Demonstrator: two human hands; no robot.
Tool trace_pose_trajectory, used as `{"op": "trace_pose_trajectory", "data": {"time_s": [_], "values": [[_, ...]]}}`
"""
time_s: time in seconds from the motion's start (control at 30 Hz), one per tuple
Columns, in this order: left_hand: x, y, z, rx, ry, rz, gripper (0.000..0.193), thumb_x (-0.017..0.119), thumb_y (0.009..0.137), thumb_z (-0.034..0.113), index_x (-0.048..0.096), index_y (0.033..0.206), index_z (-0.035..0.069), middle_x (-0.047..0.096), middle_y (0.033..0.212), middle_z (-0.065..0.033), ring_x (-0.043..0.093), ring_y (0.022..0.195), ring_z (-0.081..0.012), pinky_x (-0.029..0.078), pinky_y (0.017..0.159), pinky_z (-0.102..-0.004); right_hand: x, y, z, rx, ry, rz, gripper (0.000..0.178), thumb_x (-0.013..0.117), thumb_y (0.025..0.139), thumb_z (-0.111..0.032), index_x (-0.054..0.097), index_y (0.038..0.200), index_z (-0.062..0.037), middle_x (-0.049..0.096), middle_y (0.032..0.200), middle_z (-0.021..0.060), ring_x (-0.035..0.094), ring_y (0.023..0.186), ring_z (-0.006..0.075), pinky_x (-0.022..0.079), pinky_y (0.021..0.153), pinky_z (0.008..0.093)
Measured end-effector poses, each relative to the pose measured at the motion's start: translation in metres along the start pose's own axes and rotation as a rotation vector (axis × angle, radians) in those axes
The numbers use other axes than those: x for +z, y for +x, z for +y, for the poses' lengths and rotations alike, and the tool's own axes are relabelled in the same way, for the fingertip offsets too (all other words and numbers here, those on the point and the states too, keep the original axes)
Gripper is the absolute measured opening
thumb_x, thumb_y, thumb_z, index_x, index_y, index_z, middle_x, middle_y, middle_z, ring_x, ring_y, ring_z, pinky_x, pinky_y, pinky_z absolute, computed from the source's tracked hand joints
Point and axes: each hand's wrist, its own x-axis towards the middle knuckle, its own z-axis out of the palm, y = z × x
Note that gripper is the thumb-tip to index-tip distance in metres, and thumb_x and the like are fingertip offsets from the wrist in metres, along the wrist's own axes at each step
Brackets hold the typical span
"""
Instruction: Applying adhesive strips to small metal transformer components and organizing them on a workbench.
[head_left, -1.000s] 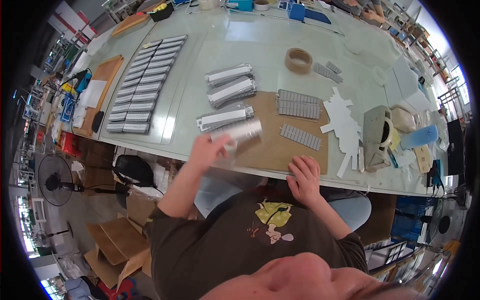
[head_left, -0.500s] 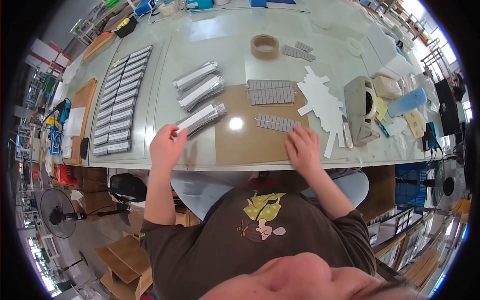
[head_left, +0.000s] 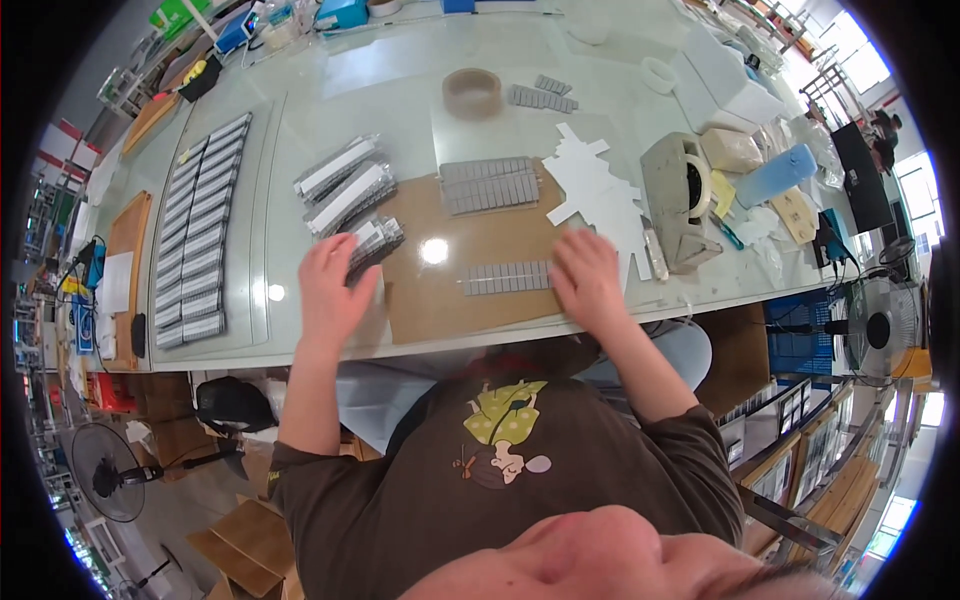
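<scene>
Covering the near end of the closest white-topped bundle point(head_left: 378, 240), here's the left hand point(head_left: 335, 288), thumb standing apart from the bent fingers! Is that grip closed on anything? From this angle, I cannot tell; the fingertips are at the bundle, but their undersides are hidden. Over to the right hand point(head_left: 588, 275), palm down, fingers at the right end of a single grey segmented strip point(head_left: 508, 278). Pinching it or merely resting on it? Cannot tell that grip either! The strip itself lies flat, running left to right across the near part of a brown board point(head_left: 430, 315) on the pale green worktop point(head_left: 400, 120). Just beyond it, on the same board, sits a block of grey strips point(head_left: 488, 185). Two more white-topped bundles point(head_left: 342, 180) lie right behind the one at the left hand. Out on the far left, two long rows of grey pieces point(head_left: 200, 235)! And to the right of the board, a spread of white cards point(head_left: 598, 185), with a tape roll point(head_left: 472, 92) farther back.
</scene>
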Motion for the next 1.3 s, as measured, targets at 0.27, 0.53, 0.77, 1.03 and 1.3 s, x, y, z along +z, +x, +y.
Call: {"op": "trace_pose_trajectory", "data": {"time_s": [0.27, 0.53, 0.77, 1.03, 1.3], "values": [[0.042, -0.023, 0.11, 0.248, -0.166, -0.235, 0.061, 0.08, 0.081, 0.036, 0.064, 0.131, 0.005, 0.061, 0.134, -0.0116, 0.052, 0.13, -0.0334, 0.041, 0.111, -0.0496, 0.001, 0.018, 0.028, 0.026, -0.185, -0.11, 0.048, 0.07, 0.094, -0.035, 0.067, 0.132, -0.0066, 0.06, 0.146, 0.0132, 0.048, 0.136, 0.0358, 0.036, 0.112, 0.0505], [0.031, -0.049, 0.107, 0.22, -0.175, -0.273, 0.059, 0.081, 0.082, 0.037, 0.066, 0.13, 0.006, 0.061, 0.135, -0.0091, 0.052, 0.129, -0.0319, 0.039, 0.111, -0.0496, -0.038, -0.038, 0.013, -0.126, 0.018, -0.145, 0.045, 0.081, 0.084, -0.025, 0.068, 0.122, -0.0032, 0.066, 0.137, 0.013, 0.056, 0.131, 0.037, 0.042, 0.107, 0.0518], [0.044, -0.057, 0.105, 0.208, -0.189, -0.101, 0.046, 0.083, 0.076, 0.029, 0.071, 0.117, 0.01, 0.065, 0.122, -0.0027, 0.057, 0.118, -0.0257, 0.044, 0.103, -0.0454, -0.034, -0.068, 0.022, -0.223, 0.086, 0.009, 0.033, 0.082, 0.079, -0.009, 0.07, 0.109, -0.0045, 0.07, 0.114, 0.0097, 0.066, 0.106, 0.0332, 0.05, 0.095, 0.0492], [0.046, -0.06, 0.106, 0.21, -0.173, -0.041, 0.042, 0.084, 0.074, 0.027, 0.075, 0.112, 0.011, 0.068, 0.115, -0.0041, 0.062, 0.109, -0.028, 0.049, 0.094, -0.0446, -0.059, -0.051, 0.006, 0.292, 0.742, 0.492, 0.013, 0.06, 0.099, 0.01, 0.064, 0.11, 0.0037, 0.07, 0.099, 0.0141, 0.066, 0.08, 0.0202, 0.055, 0.07, 0.0311], [0.048, -0.062, 0.109, 0.21, -0.105, 0.016, 0.044, 0.083, 0.075, 0.031, 0.074, 0.114, 0.013, 0.067, 0.115, 0.0001, 0.061, 0.107, -0.022, 0.047, 0.095, -0.0415, -0.008, -0.019, -0.028, 0.833, 1.483, 0.014, 0.023, 0.064, 0.101, 0.004, 0.066, 0.123, 0.0026, 0.068, 0.096, 0.0082, 0.071, 0.08, 0.0174, 0.064, 0.072, 0.0324]]}}
